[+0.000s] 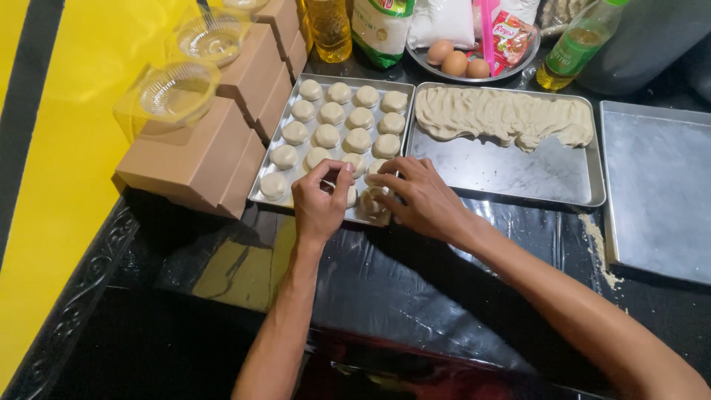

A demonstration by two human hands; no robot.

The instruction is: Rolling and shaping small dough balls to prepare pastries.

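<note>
A metal tray [270, 152] holds several pale round dough pieces [358, 140] set in rows. My left hand [318, 204] rests over the tray's front edge, fingertips pinched on a dough piece [351, 195] in the front row. My right hand [418, 198] lies beside it at the front right corner, fingers spread over another dough piece [372, 201]. A second tray [511, 174] to the right carries a flat slab of dough [503, 115] along its back half.
A third bare metal tray [655, 192] sits at the far right. Brown cardboard boxes [215, 141] with clear plastic lids [174, 92] line the left. Behind stand oil bottles [329, 30], a bag, and a bowl of eggs [455, 63]. Dough crumbs [600, 248] lie on the black table.
</note>
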